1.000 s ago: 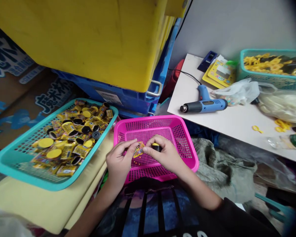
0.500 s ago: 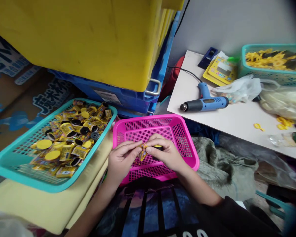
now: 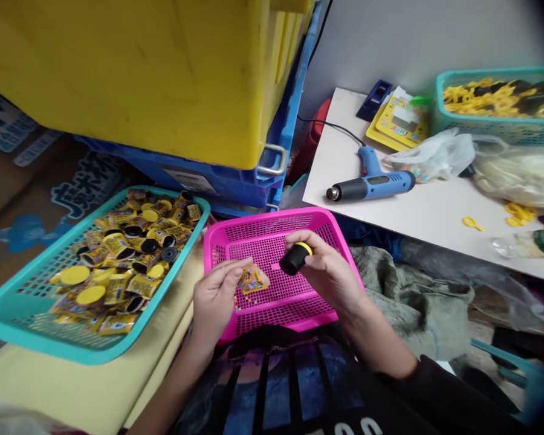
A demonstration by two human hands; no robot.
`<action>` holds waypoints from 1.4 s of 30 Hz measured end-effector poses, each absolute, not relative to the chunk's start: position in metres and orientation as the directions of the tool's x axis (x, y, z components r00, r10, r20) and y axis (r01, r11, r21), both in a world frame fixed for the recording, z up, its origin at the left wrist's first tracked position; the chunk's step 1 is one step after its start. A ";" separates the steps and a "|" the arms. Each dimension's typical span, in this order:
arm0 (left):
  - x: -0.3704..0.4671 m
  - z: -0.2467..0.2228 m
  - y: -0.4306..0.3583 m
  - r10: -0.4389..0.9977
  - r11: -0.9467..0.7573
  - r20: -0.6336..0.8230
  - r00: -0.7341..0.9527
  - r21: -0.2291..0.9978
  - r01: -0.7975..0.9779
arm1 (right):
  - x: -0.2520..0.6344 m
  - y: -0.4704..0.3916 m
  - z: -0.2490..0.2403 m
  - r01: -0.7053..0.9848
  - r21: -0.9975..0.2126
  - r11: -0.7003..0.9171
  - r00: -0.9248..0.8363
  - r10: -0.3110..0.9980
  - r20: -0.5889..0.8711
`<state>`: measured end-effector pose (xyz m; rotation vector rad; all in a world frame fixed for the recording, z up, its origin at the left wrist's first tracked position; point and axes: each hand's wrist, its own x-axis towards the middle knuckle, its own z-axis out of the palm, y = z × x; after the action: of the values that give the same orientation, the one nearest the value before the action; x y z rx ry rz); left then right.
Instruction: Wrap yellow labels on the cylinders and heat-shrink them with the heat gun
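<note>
My left hand (image 3: pixel 217 295) pinches a small yellow printed wrapper (image 3: pixel 252 280) by its edge, over the left half of a pink mesh basket (image 3: pixel 213 241). Several tiny coloured beads (image 3: pixel 245 300) lie in the basket below it. To the right, my right hand (image 3: pixel 324 266) grips a small black cup with a yellow rim (image 3: pixel 294 258), tilted with its black end toward the left. A gap separates the cup from the wrapper. The palm hides part of the cup's yellow end.
At left, a turquoise basket (image 3: pixel 163 305) holds many small yellow-and-black cups. Stacked yellow (image 3: pixel 163 78) and blue crates (image 3: pixel 236 187) rise behind. A blue heat gun (image 3: pixel 376 186), plastic bags (image 3: pixel 439 154) and another turquoise basket (image 3: pixel 480 125) stand on the white table (image 3: pixel 435 220).
My hands have moved apart. The wrapper, earlier pinched between both hands, now hangs from the left alone. My right hand has turned, bringing the black cup into fuller view.
</note>
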<state>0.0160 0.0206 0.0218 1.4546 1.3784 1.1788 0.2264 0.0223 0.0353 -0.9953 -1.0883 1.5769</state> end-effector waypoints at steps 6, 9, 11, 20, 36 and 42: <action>0.017 0.021 0.021 0.998 -0.051 0.059 -0.032 0.975 0.218 | 0.232 0.026 0.046 -0.251 -0.949 -0.188 -0.275 0.954 -0.117; 0.018 0.022 0.022 0.997 -0.069 0.077 -0.028 0.970 0.232 | 0.231 0.026 0.046 -0.181 -0.967 -0.177 -0.305 0.945 -0.116; 0.018 0.023 0.023 0.996 -0.081 0.088 -0.020 0.969 0.232 | 0.231 0.026 0.045 -0.132 -0.975 -0.178 -0.320 0.939 -0.128; 0.019 0.025 0.026 0.996 -0.092 0.091 0.016 0.959 0.267 | 0.226 0.028 0.044 0.107 -0.977 -0.187 -0.281 0.937 -0.210; 0.044 0.001 0.034 0.910 0.298 -0.382 -0.164 0.875 -0.382 | 0.197 0.024 0.003 0.110 -0.973 -0.202 -0.229 0.948 -0.223; 0.065 -0.002 0.030 0.840 0.441 -0.528 0.123 0.534 -0.721 | 0.175 0.017 -0.021 0.391 -0.905 0.165 -0.122 0.984 0.126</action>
<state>0.0652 0.0302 -0.0020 0.1609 0.8875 1.1460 0.1749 0.0171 -0.0206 -1.3385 -1.6457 0.9397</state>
